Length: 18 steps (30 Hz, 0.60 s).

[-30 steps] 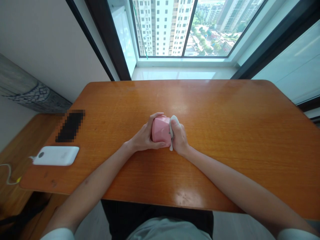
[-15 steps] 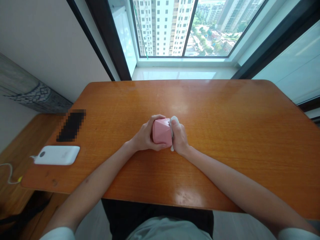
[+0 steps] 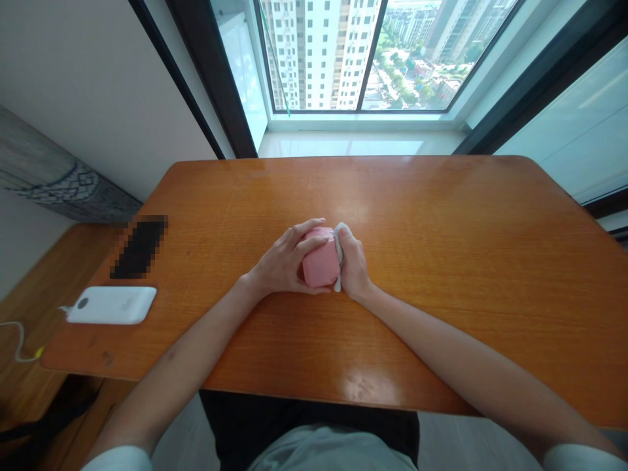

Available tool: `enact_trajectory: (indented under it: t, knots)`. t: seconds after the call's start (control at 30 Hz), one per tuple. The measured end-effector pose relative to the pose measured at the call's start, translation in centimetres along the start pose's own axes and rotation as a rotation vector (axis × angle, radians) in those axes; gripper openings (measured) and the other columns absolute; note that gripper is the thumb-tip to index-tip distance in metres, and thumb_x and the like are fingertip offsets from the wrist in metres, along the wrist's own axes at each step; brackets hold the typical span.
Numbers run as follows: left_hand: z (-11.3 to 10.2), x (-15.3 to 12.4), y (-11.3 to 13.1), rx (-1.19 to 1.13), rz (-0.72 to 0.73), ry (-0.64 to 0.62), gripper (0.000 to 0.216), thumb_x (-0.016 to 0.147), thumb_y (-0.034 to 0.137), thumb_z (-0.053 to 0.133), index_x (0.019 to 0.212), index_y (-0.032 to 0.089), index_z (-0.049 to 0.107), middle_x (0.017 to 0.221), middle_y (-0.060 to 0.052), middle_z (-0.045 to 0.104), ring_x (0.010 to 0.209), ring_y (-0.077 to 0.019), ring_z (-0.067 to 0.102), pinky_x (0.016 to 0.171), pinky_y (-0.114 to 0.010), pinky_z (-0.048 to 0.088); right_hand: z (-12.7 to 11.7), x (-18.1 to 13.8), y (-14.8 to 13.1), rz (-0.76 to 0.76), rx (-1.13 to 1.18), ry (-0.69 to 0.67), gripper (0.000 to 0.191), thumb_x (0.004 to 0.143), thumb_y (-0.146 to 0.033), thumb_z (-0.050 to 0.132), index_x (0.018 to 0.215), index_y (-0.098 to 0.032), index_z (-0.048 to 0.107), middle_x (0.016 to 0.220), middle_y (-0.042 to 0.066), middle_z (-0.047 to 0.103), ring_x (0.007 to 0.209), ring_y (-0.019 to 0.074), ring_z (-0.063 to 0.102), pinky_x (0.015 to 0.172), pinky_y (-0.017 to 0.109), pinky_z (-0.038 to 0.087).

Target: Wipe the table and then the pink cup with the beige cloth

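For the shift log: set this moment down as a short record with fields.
left hand: wrapped round the pink faceted object, fingers over its top
right hand: presses a white cloth against the object's right side
table: orange wood, glossy
left edge: white power bank with cable; blurred dark item behind it
background: window facing tower blocks

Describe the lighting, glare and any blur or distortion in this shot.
Head view: daylight from the window leaves pale glare on the wooden table; wide-angle lens bows the table edges; a pixelated dark patch sits at left; the pink object stays sharp.
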<state>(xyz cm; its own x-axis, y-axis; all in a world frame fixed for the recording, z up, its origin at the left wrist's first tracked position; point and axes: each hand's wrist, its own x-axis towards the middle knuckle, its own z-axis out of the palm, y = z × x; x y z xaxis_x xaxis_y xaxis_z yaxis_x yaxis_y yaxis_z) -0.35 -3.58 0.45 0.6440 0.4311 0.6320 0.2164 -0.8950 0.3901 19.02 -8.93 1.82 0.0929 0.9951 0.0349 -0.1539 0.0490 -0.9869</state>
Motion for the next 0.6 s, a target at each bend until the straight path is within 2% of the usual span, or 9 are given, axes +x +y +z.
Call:
enact_trajectory:
  t: [0.1,0.2,0.27,0.33,0.43,0.5,0.6]
  knots:
    - [0.3,0.1,0.5,-0.166,-0.097,0.050,0.110,0.071,0.070,0.097,0.159,0.030,0.045,0.155,-0.019,0.057,0.140,-0.0405,0.064,0.113,-0.057,0.059,-0.1,-0.3,0.1,-0.014,-0.038,-0.029,0.069,0.100,-0.086,0.051,0.068,-0.025,0.051,0.052,-0.003,0.050,0.045,0.0119,0.045,0.042,0.026,0.034]
    - [0.6,0.0,0.7,-0.382,-0.280,0.033,0.098,0.082,0.078,0.085,0.157,0.027,0.045,0.138,-0.014,0.066,0.112,-0.0310,0.074,0.092,-0.045,0.065,-0.1,-0.6,0.0,-0.012,-0.091,-0.092,0.075,0.098,-0.089,0.049,0.060,-0.024,0.051,0.047,-0.002,0.048,0.041,0.0121,0.045,0.039,0.026,0.030]
    - [0.7,-0.1,0.6,-0.453,-0.346,0.010,0.099,0.085,0.080,0.080,0.160,0.028,0.042,0.142,-0.015,0.065,0.111,-0.0300,0.074,0.091,-0.044,0.065,-0.1,-0.7,-0.2,0.001,-0.092,-0.102,0.078,0.098,-0.091,0.047,0.057,-0.025,0.049,0.044,-0.001,0.048,0.039,0.0122,0.044,0.037,0.026,0.029]
    - [0.7,-0.2,0.4,-0.440,-0.305,0.021,0.108,0.083,0.080,0.083,0.165,0.029,0.037,0.158,-0.018,0.056,0.131,-0.0366,0.069,0.107,-0.052,0.062,0.0,-0.7,-0.3,0.030,-0.068,-0.086,0.077,0.097,-0.091,0.048,0.058,-0.025,0.051,0.044,-0.002,0.048,0.038,0.0122,0.043,0.036,0.026,0.028]
    - [0.4,-0.3,-0.1,-0.299,-0.131,0.033,0.124,0.073,0.079,0.093,0.171,0.034,0.031,0.173,-0.020,0.041,0.158,-0.0459,0.048,0.126,-0.067,0.048,0.2,-0.4,-0.3,0.034,-0.016,-0.045,0.072,0.098,-0.088,0.050,0.064,-0.024,0.052,0.049,-0.003,0.050,0.041,0.0118,0.043,0.038,0.026,0.032]
    - [0.2,-0.3,-0.4,-0.165,-0.031,-0.001,0.131,0.067,0.076,0.099,0.172,0.038,0.030,0.176,-0.020,0.037,0.163,-0.0473,0.042,0.127,-0.070,0.046,0.2,-0.1,-0.2,0.021,0.013,-0.027,0.070,0.099,-0.086,0.051,0.067,-0.024,0.051,0.053,-0.003,0.051,0.045,0.0118,0.044,0.042,0.026,0.037]
    - [0.0,-0.1,-0.3,-0.015,0.018,-0.028,0.122,0.071,0.068,0.100,0.169,0.038,0.034,0.175,-0.021,0.039,0.159,-0.0445,0.049,0.124,-0.067,0.052,0.1,0.3,0.1,-0.011,0.021,0.002,0.067,0.100,-0.084,0.053,0.068,-0.024,0.051,0.057,-0.003,0.053,0.050,0.0121,0.046,0.047,0.026,0.041]
